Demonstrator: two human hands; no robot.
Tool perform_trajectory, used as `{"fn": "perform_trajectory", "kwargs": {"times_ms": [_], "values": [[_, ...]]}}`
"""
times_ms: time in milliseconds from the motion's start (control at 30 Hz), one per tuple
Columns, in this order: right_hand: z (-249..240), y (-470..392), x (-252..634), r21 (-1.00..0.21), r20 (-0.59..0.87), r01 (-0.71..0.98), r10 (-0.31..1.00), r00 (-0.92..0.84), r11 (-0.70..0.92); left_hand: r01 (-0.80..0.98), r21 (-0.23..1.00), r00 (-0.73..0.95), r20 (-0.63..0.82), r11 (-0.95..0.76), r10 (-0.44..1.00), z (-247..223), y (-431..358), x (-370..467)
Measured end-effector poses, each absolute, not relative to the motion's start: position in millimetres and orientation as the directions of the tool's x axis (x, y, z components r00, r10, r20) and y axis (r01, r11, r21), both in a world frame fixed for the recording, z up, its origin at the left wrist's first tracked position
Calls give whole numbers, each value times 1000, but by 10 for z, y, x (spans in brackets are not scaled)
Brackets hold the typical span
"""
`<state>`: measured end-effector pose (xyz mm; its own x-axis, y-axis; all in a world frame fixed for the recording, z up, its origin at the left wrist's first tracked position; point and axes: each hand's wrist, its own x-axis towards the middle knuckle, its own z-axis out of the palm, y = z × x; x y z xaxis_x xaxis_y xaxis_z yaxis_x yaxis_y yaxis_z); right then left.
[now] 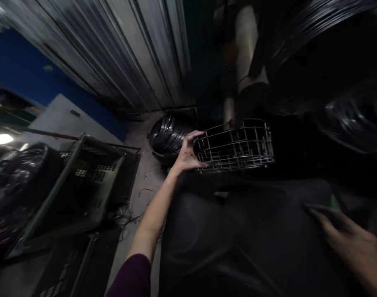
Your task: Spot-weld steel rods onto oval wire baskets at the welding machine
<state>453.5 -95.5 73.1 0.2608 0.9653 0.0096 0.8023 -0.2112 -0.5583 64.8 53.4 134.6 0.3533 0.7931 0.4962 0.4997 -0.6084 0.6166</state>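
No readable text, labels or numbers anywhere in view.

- Centre: wire basket (237, 152) blocks passage; black coil (168, 134) obstructs its left;
- Left: green crate (107, 198) obstructs; floor strip (149, 179) open beside it;

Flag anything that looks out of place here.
Loose dark strands lie tangled on the floor beside the green crate, unlike the neat coil nearby. The wire basket at the left hand shows no clear damage.
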Motion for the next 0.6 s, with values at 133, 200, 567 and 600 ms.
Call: {"fn": "perform_trajectory", "kwargs": {"times_ms": [133,200,567,600], "values": [[1299,-960,4392,-784,-188,497,905,380,-372,606,515,459,397,-606,795,1543,492,702],[1651,-762,4190,-846,-232,411,929,289,-340,654,453,488,358,-605,796,1623,489,731],[1924,63,3349,-460,73,816,931,-358,350,684,347,589,255,-641,767,1787,424,997],[1868,45,3358,-305,171,829,883,-437,469,681,362,584,256,-636,770,1787,435,997]]}}
